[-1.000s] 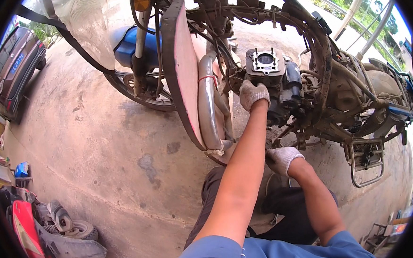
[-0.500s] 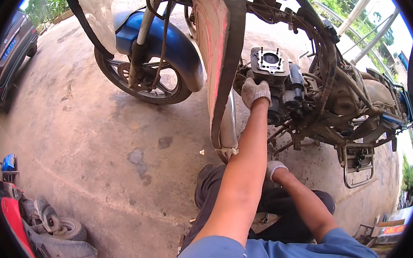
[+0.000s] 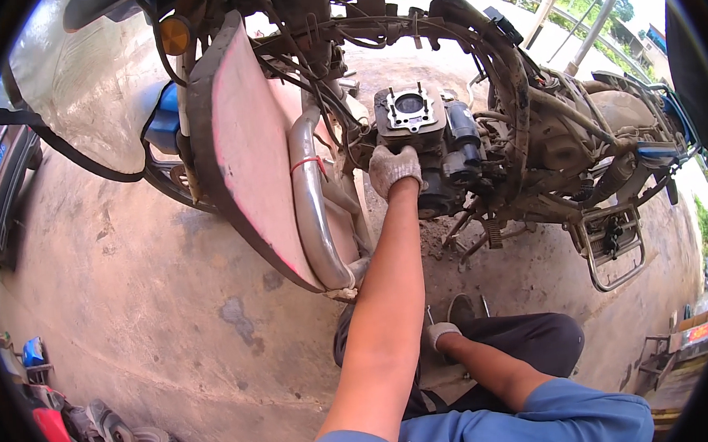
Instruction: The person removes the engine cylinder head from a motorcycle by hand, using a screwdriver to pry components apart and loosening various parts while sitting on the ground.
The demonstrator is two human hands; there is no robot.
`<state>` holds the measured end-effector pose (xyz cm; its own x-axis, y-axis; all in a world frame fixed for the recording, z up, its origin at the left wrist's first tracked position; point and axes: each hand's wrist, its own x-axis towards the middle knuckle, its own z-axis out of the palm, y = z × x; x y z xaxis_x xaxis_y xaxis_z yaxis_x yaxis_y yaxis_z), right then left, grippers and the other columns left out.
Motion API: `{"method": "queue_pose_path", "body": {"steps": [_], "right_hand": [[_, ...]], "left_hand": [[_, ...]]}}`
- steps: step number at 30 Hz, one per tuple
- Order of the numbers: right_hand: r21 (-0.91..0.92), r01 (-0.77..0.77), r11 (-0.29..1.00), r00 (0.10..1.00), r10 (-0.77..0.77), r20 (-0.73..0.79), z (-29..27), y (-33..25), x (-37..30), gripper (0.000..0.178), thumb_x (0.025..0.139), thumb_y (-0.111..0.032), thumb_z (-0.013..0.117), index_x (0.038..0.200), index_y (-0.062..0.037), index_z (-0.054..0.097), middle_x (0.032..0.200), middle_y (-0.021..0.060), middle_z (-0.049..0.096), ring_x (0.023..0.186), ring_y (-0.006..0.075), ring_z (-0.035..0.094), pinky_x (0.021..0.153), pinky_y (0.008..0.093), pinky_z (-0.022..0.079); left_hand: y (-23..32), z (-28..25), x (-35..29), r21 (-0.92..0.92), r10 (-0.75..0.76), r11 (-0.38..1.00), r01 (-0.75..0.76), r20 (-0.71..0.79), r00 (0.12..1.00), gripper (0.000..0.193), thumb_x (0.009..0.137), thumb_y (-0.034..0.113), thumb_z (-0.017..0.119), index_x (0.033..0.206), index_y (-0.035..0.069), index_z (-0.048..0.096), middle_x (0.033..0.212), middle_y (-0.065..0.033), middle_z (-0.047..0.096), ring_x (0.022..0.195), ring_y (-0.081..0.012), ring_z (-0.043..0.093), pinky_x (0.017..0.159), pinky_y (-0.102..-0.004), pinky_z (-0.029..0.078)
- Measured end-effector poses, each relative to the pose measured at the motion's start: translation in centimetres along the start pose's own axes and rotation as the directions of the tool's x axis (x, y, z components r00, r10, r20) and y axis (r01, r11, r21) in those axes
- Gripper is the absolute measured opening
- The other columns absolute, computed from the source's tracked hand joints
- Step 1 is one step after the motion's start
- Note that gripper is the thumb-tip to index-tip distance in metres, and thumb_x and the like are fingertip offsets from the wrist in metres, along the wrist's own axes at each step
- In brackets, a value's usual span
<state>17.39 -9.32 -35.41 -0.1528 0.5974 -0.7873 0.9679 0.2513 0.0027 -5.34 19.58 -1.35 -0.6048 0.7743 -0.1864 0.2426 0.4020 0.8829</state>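
My left hand [image 3: 395,171], in a pale knitted glove, reaches to the motorcycle engine's front. Its fingers are curled in below the cylinder [image 3: 413,132]; what they grip there is hidden. On top of the cylinder lies a shiny gasket face [image 3: 412,123] with a round dark bore and several upright studs. Lower, beside my legs, my gloved right hand [image 3: 442,334] is closed, and a slim metal tool [image 3: 429,314] pokes up from it. Another thin metal tool [image 3: 485,305] lies near my shoe [image 3: 461,308].
A pink-white leg shield [image 3: 257,154] with a chrome guard bar [image 3: 312,199] stands close left of my left arm. The motorcycle frame [image 3: 519,130] runs off right. Red bodywork parts [image 3: 59,437] lie lower left; a parked car [image 3: 10,189] stands far left.
The view has shifted, so the shield shows more broadly and the front wheel is mostly covered. My right hand is lower, with the slim tool showing. My left hand stays at the engine.
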Motion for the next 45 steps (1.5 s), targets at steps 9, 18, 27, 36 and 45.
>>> {"method": "queue_pose_path", "body": {"steps": [9, 18, 27, 36, 45], "right_hand": [[0.043, 0.231, 0.972, 0.973, -0.232, -0.001, -18.1, -0.7, -8.0, 0.046, 0.093, -0.030, 0.064, 0.134, -0.0106, 0.068, 0.126, 0.0203, 0.073, 0.118, 0.0384, 0.069, 0.098, 0.0475, 0.056], [0.392, 0.597, 0.700, 0.709, -0.232, -0.666, -36.6, -1.5, -23.9, 0.036, 0.099, -0.026, 0.063, 0.128, -0.0052, 0.070, 0.121, 0.0177, 0.074, 0.114, 0.0365, 0.070, 0.098, 0.0432, 0.056], [0.006, 0.522, 0.853, 0.626, -0.379, -0.681, -35.8, -3.9, -23.2, 0.030, 0.098, -0.029, 0.060, 0.111, -0.0051, 0.071, 0.107, 0.0195, 0.074, 0.102, 0.0401, 0.070, 0.089, 0.0509, 0.057], [0.024, 0.481, 0.876, 0.610, -0.315, -0.727, -36.2, -2.4, -22.9, 0.031, 0.097, -0.030, 0.063, 0.117, -0.0075, 0.071, 0.112, 0.0159, 0.074, 0.106, 0.0379, 0.070, 0.092, 0.0497, 0.057], [0.023, 0.531, 0.847, 0.548, -0.323, -0.771, -35.6, -2.2, -21.8, 0.025, 0.095, -0.026, 0.063, 0.100, -0.0035, 0.073, 0.098, 0.0198, 0.075, 0.092, 0.0415, 0.073, 0.082, 0.0517, 0.058]], "left_hand": [[-1.1, 1.2, 0.2, -0.072, 0.084, 0.993, -0.090, -0.076, 0.994, 0.038, 0.076, 0.031, 0.071, 0.094, -0.003, 0.071, 0.097, -0.0287, 0.074, 0.094, -0.0464, 0.072, 0.086, -0.0522, 0.057], [-0.2, 0.7, -0.8, -0.097, 0.057, 0.993, -0.063, -0.068, 0.996, 0.028, 0.079, 0.022, 0.069, 0.094, -0.001, 0.072, 0.093, -0.0251, 0.076, 0.089, -0.0420, 0.075, 0.081, -0.0495, 0.060], [-1.4, 1.2, -0.6, 0.079, 0.321, 0.947, -0.312, -0.169, 0.932, 0.032, 0.076, 0.027, 0.070, 0.088, -0.002, 0.071, 0.092, -0.0277, 0.073, 0.089, -0.0444, 0.071, 0.083, -0.0515, 0.056], [-2.3, 2.0, 1.5, -0.061, 0.204, 0.975, -0.213, -0.121, 0.971, 0.039, 0.075, 0.028, 0.072, 0.097, -0.003, 0.074, 0.097, -0.0289, 0.075, 0.094, -0.0453, 0.072, 0.088, -0.0473, 0.057], [-2.3, 2.0, 1.6, -0.086, 0.204, 0.973, -0.213, -0.099, 0.974, 0.044, 0.078, 0.027, 0.077, 0.108, -0.005, 0.076, 0.096, -0.0196, 0.078, 0.085, -0.0298, 0.071, 0.085, -0.0398, 0.055]]}}
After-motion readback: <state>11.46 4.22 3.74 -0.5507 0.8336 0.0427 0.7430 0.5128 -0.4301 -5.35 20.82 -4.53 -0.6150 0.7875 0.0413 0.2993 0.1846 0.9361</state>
